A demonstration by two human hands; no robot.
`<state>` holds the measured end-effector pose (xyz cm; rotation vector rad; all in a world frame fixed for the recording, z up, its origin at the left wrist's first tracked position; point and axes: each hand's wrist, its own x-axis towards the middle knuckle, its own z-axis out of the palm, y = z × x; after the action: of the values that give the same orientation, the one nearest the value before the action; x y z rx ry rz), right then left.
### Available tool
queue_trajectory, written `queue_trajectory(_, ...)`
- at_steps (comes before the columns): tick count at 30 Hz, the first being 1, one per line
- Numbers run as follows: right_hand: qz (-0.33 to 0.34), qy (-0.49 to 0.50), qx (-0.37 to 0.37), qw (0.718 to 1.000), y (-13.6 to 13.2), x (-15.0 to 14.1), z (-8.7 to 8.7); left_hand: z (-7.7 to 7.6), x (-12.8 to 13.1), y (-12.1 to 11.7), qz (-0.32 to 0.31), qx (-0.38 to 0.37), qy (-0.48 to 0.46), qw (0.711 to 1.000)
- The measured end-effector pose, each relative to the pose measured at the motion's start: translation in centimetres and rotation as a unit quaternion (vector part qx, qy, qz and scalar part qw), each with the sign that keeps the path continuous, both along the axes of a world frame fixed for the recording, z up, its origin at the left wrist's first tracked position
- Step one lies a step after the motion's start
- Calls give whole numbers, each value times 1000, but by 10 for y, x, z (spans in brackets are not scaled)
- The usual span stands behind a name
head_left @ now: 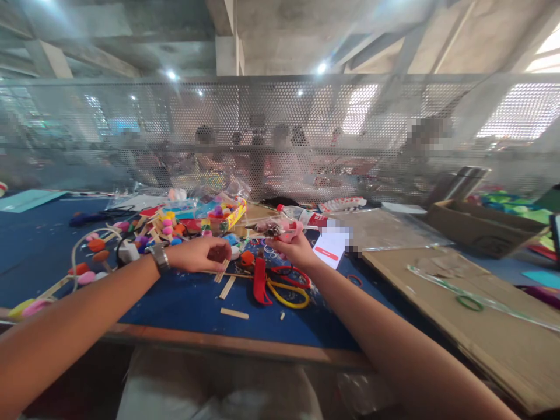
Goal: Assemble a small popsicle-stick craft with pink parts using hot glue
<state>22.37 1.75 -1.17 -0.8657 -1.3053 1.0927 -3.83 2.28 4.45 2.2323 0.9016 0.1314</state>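
Note:
My right hand [294, 248] is wrapped around a pink glue gun [289, 231], its darkened front end pointing left and a clear stick jutting out behind. To the left, my left hand [205, 254] has its fingers curled in toward the thumb; whatever they may pinch is hidden. Pale craft sticks [221, 272] show just under its fingertips, and whether they are held I cannot tell. Between the hands and nearer to me lie red-handled scissors or pliers [261, 281] and a yellow loop handle [289, 296]. One loose craft stick [234, 314] rests close to the table edge.
Colourful pompoms [167, 226] and stick pieces are heaped at left on the blue table [184, 312]. Behind my right hand are a red-capped bottle [301, 214] and a lit phone [331, 246]. Cardboard [394, 280] and an open box [483, 227] occupy the right. A perforated screen [271, 96] stands behind.

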Motion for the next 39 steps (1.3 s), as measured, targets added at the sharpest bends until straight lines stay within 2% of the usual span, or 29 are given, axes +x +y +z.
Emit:
queue_trajectory(5,21,-53,51,997,2,2,-1,-3,9,21,18,6,-97,995)
queue_trajectory(8,37,-103,86,990,5,4,0,-9,13,24,44,1,-158,986)
queue_trajectory(14,14,-173,89,981,5,2,-4,-24,18,16,92,-47,-221,970)
queue_trajectory(18,-4,-172,71,983,3,0,-4,-24,15,19,102,-6,-251,963)
queue_trajectory(20,-20,-165,43,985,3,0,-5,-18,12,19,89,-1,-194,977)
queue_trajectory(22,-35,-154,28,987,4,1,-6,-10,9,12,84,35,-89,992)
queue_trajectory(25,-48,-143,25,988,4,0,-7,-2,10,-8,63,151,25,986)
queue_trajectory(28,-50,-141,30,988,3,-2,-6,-3,16,-33,42,197,114,973)
queue_trajectory(32,-39,-130,32,990,3,-5,-4,-14,26,-53,120,261,155,945)
queue_trajectory(36,-35,-77,-5,996,3,-7,-3,-19,34,-59,138,254,161,944)
queue_trajectory(39,-9,-14,-41,999,4,-8,-3,-18,36,-60,157,216,167,949)
